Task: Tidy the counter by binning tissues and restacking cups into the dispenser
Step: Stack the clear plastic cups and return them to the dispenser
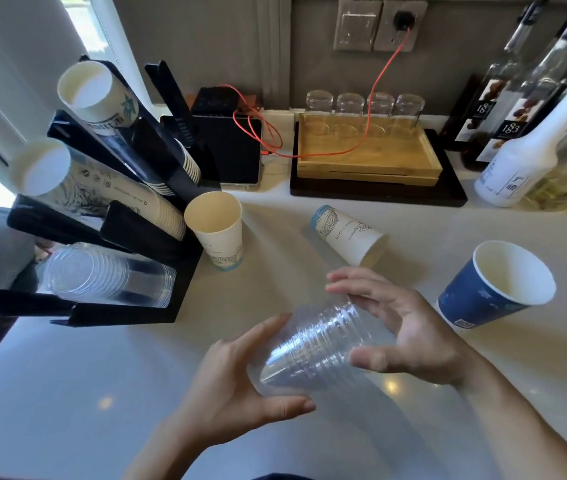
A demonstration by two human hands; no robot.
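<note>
A nested stack of clear plastic cups (316, 344) is held in the air above the white counter (67, 393), near its front edge. The stack lies tilted, its long axis running from lower left to upper right; the wide rims face the right hand and the narrow bases point down toward the left hand.

The left hand (237, 382) cups the base end from below, fingers curled around it and thumb underneath. The right hand (403, 330) grips the rim end, fingers spread over the top and thumb pressed on the near side.

Just behind the hands a white paper cup (349, 237) lies on its side, mouth toward the right. To the right a blue paper cup (489, 289) stands upright; to the left another white paper cup (218, 233) stands upright, touching or nearly touching the black cup dispenser (129, 306). The dispenser's bottom slot holds clear cups (108, 275) lying sideways, and its upper slots hold paper cup stacks (102, 188).

Further back sit a wooden tray (368, 157) with upturned glasses (365, 105), an orange cable (372, 98) draped across it, and syrup bottles (517, 133) at far right.
</note>
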